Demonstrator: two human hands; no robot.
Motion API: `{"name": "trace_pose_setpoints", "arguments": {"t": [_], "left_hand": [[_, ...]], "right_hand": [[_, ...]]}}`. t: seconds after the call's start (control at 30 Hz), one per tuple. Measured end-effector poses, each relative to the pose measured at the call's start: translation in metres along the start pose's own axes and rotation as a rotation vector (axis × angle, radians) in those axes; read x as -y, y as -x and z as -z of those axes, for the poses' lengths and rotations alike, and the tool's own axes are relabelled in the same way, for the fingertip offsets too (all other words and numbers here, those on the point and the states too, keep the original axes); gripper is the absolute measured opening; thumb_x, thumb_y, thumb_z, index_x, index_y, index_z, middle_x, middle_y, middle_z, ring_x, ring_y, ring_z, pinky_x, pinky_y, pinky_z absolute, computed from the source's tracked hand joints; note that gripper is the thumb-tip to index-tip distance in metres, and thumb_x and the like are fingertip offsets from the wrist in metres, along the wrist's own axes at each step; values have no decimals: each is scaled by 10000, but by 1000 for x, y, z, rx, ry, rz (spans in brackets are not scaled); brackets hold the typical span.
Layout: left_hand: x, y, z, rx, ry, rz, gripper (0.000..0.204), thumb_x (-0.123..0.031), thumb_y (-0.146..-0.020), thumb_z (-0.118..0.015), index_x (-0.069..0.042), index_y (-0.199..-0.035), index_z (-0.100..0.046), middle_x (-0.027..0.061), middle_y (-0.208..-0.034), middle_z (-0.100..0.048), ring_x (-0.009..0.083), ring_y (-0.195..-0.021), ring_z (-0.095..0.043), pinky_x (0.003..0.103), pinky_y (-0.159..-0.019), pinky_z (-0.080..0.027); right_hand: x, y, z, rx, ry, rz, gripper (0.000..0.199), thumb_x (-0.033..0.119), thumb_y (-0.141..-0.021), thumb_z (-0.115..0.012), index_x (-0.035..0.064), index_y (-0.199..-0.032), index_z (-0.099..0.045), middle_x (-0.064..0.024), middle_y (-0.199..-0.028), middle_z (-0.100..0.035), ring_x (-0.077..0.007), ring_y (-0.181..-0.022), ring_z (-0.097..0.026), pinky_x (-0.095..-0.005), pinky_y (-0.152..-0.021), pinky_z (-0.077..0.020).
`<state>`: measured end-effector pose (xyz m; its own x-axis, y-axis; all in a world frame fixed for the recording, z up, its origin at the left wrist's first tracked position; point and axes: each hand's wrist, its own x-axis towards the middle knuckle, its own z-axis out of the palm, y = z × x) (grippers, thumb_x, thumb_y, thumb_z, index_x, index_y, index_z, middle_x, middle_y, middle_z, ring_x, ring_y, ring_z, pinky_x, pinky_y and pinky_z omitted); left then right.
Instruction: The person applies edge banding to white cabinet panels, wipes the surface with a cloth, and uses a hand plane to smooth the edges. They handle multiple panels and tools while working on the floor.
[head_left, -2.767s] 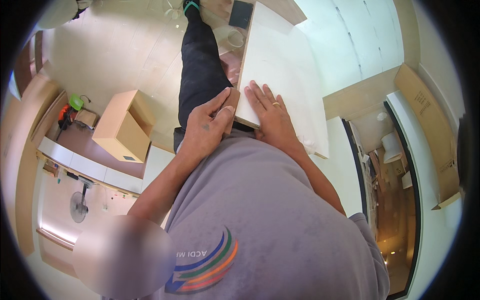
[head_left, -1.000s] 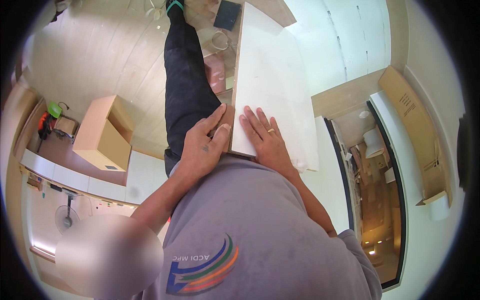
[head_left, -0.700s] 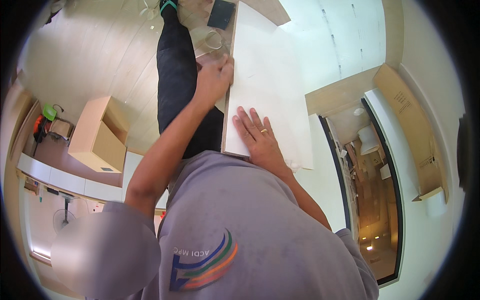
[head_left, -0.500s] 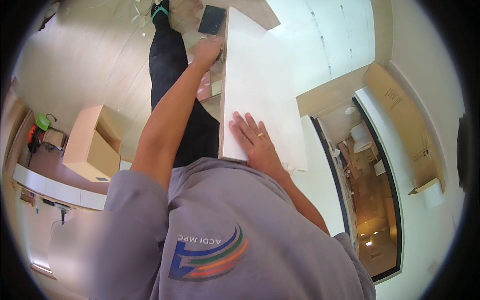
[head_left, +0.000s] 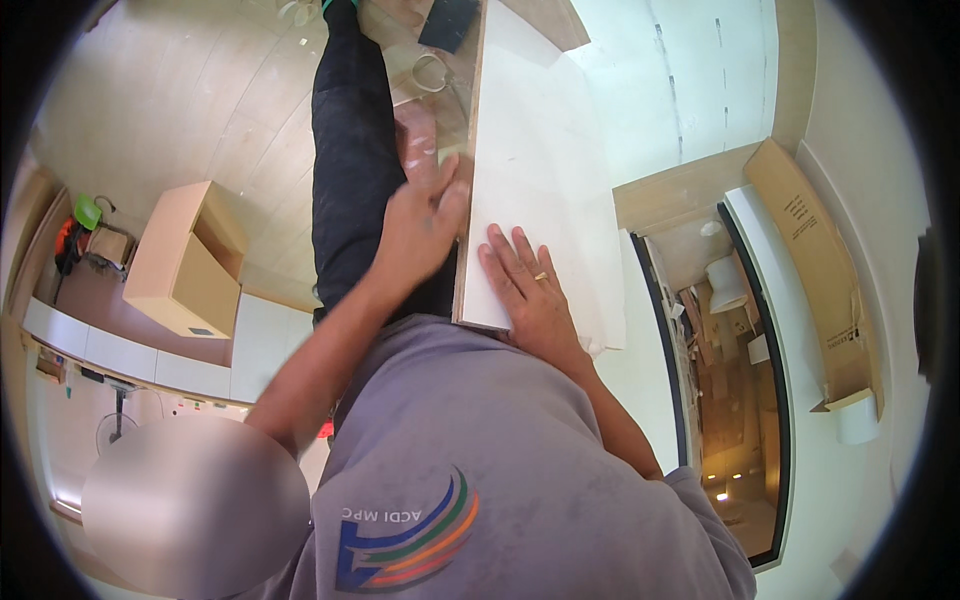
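- Apparently, the long edge of the white panel (head_left: 550, 170) is being worked by the left hand (head_left: 418, 232); the top is steadied by the right hand (head_left: 540, 308), laid flat, fingers spread, nothing gripped.
- Next, even pressure along that edge seems called for.
- Whether anything is held in the blurred left fingers cannot be told.
- Just right of the black trouser leg (head_left: 350, 150), the panel's far end is cut off.

The bare left hand (head_left: 415, 230), blurred, angles forward with thumb and forefinger extended, its bare forearm (head_left: 322, 362) slanting in from the lower left. The bare right hand (head_left: 535, 303) lies flat, palm down, fingers slightly spread.
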<state>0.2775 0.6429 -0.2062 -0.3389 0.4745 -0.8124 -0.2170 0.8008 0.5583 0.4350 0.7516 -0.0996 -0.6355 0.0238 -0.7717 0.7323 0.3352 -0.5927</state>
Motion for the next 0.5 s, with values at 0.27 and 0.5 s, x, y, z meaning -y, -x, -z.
{"name": "trace_pose_setpoints", "arguments": {"t": [0.27,0.5], "left_hand": [[120,-245,-65,-85,-62,85,536,-334,-966,-556,7,-1371,-647,189,-952,-736,294,-882,-699,381,-831,-545],[36,-82,17,94,68,40,528,-331,-986,-588,8,-1388,-638,183,-874,-713,219,-807,-669,330,-784,-521]], "right_hand": [[-4,2,-5,-4,56,35,950,203,-749,-837,86,-1585,-403,-149,-1710,-279,-435,-1561,-271,-660,-1217,-247],[-4,0,-10,-20,8,-28,924,209,-747,-833,96,-1572,-433,-130,-1709,-290,-412,-1569,-264,-654,-1225,-242]]}}
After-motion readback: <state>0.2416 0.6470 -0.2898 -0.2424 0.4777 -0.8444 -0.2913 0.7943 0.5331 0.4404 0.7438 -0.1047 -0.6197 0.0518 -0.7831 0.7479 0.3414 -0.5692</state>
